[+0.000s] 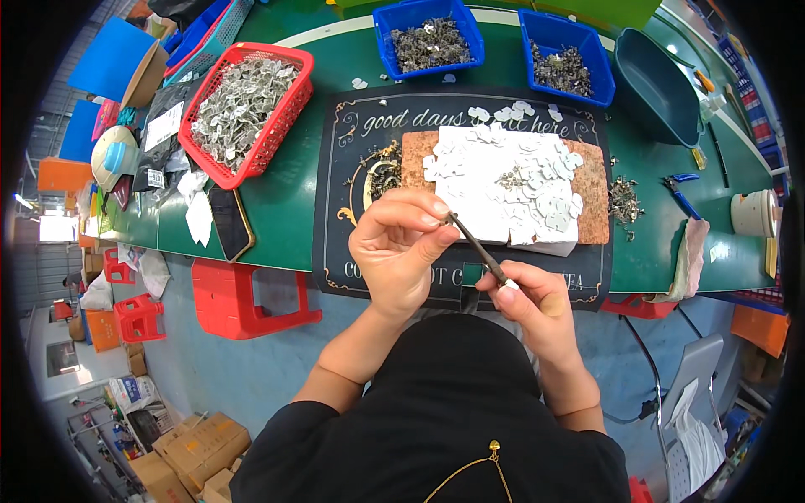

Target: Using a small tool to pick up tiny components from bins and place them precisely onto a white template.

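Note:
My left hand (392, 256) is raised over the front of the black mat (335, 180), thumb and forefinger pinched on a small metal piece (447, 219), mostly hidden by the fingertips. In my right hand (537, 306) is a slim dark tool that looks like tweezers (478, 246), its narrow tip meeting the left fingertips. Beyond both hands, many small white flat pieces (545, 189) lie heaped on a white block (457, 147), which rests on a brown cork-like board (594, 214). Small metal parts (384, 174) sit at the board's left side.
A red basket (306, 80) of small clear or silvery pieces stands at left, near a phone (230, 222). Blue bins (384, 42) (605, 88) of metal parts stand at the back. Metal parts (623, 201), blue-handled pliers (683, 197) and a white tape roll (755, 213) lie right.

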### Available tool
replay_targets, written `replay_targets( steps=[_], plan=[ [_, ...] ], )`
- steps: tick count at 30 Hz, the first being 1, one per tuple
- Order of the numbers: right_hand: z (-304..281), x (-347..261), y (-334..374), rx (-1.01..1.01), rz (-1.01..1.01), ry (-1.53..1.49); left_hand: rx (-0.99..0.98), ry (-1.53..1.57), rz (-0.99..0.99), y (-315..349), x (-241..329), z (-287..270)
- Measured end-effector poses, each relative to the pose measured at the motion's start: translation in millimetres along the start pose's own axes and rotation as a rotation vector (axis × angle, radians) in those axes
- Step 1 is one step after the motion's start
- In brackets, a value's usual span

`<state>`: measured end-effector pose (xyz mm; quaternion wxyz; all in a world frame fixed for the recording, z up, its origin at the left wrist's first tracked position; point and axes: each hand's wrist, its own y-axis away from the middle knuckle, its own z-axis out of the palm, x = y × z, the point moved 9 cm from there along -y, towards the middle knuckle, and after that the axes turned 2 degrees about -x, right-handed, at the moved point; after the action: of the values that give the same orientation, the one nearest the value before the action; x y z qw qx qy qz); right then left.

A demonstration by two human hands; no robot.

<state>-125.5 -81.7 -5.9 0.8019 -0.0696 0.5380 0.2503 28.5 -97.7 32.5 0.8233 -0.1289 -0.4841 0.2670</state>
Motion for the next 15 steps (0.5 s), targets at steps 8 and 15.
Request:
replay_targets(
  steps=[8, 15],
  plan=[
    [-0.2, -5.3, -1.4, 0.009, -0.023, 0.115, 0.021, -0.026, -0.007, 1.5, -0.6, -1.6],
    [-2.3, -6.6, -1.4, 0.027, -0.052, 0.185, 0.024, -0.038, -0.002, 1.8, -1.7, -1.0]
  ],
)
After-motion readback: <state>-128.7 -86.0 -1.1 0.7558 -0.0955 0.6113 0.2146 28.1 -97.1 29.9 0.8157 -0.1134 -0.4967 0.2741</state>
